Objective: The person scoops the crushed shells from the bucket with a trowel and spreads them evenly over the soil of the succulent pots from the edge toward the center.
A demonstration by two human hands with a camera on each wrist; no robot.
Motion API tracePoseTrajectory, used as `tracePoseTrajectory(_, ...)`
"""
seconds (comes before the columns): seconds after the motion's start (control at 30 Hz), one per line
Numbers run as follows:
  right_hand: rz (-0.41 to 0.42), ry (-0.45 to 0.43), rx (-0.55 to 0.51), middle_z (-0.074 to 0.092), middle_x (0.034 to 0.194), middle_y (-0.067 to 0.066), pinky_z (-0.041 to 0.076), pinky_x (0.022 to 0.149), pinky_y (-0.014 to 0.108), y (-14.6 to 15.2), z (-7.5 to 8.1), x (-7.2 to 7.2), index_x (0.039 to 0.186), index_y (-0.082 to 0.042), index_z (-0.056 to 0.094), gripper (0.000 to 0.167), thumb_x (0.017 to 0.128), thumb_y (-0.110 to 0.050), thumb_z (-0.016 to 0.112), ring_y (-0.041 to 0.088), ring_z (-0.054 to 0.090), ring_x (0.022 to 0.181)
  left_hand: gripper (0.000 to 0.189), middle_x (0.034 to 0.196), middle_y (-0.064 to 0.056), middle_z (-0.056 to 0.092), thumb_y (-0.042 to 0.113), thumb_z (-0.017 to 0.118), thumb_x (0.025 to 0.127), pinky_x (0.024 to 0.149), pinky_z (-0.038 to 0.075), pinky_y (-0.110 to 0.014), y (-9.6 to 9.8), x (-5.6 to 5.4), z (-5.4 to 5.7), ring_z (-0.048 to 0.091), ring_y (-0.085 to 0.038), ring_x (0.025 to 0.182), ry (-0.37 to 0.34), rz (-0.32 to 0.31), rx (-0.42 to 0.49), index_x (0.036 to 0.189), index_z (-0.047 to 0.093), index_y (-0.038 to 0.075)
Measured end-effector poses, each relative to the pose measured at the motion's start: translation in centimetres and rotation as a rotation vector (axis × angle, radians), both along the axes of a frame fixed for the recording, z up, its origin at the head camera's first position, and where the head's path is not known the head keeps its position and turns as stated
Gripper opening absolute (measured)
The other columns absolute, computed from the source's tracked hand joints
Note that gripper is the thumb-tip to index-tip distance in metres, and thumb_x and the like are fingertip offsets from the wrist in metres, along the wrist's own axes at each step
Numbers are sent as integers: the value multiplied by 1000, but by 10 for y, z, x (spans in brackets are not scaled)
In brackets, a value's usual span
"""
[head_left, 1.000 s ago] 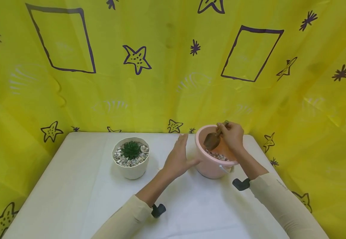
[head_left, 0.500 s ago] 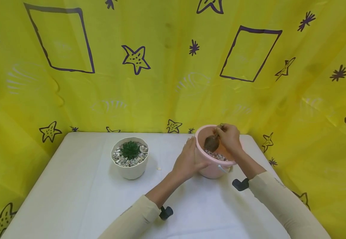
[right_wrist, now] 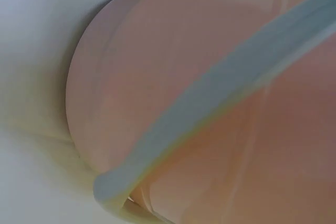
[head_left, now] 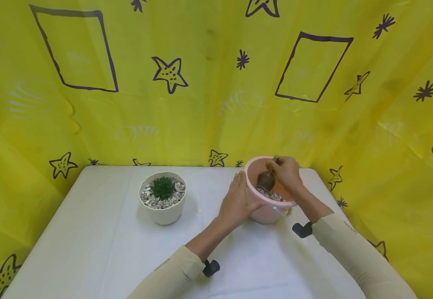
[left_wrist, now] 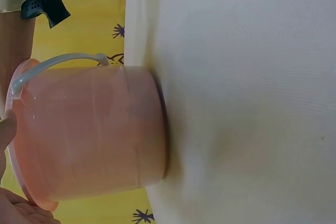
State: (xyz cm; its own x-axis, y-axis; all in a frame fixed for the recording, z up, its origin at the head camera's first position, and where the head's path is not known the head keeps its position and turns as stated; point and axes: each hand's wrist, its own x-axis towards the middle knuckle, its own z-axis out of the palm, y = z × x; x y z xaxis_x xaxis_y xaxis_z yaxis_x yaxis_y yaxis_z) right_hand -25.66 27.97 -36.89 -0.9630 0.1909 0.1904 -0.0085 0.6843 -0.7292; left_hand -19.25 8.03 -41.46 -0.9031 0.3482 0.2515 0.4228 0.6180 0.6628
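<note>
- Nearest me: black wrist mount (head_left: 211,268) on the left sleeve, low over the white-covered surface (head_left: 100,232). It could drag on the cloth if that arm drops.
- Left grip (head_left: 235,203), a bare hand: thumb and fingers spread against the near-left side of the pink bucket (head_left: 266,214), up by the rim. It steadies rather than clasps; a hard sideways push inside could slide or tip the bucket.
- Bucket upright, right half of the surface. Pale carry handle (left_wrist: 58,66) hangs down its side, close under the right arm; a cuff or mount could snag it on the way out.
- Right grip (head_left: 285,172): pinching the stem of a small brown trowel (head_left: 266,181) over the rim. Narrow hold; the trowel could twist if its edge jams among stones.
- Pebbles (head_left: 270,194) low in the bucket, trowel tip at them. Depth of bite can't be told. A heaped load could spill if the blade knocks the wall.
- Potted succulent (head_left: 162,187) well apart to the left, stones round it in a cream pot (head_left: 165,215). Stones dropped carelessly there could bruise leaves.
- Yellow curtain (head_left: 209,112) behind everything; out of harm's way, I judge.
</note>
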Motion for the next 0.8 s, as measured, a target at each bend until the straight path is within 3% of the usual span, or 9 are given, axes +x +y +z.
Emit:
tracePoseTrajectory(0.23, 57, 10, 129, 57, 66, 5, 35, 51, 25, -1, 2, -1, 87, 5, 73, 40, 106, -29, 67, 20, 47, 61, 113, 171, -17, 24, 50, 82, 89, 121, 32, -45, 2, 1, -1, 25, -33, 157, -7, 4, 11, 166, 18, -1)
tracePoseTrajectory(0.53, 75, 13, 158, 67, 77, 15, 39, 52, 25, 4, 0, -8, 89, 6, 73, 38, 108, -26, 64, 23, 53, 66, 112, 171, -15, 25, 49, 83, 89, 121, 33, -45, 2, 2, 1, 26, -32, 157, -10, 15, 16, 166, 20, 0)
tracePoseTrajectory(0.8, 53, 29, 219, 57, 64, 9, 40, 49, 28, 2, 0, -11, 78, 3, 67, 40, 108, -24, 59, 23, 52, 59, 110, 170, -15, 29, 46, 86, 87, 121, 33, -46, 0, 2, 1, 28, -31, 156, -17, 17, 66, 165, 25, -1)
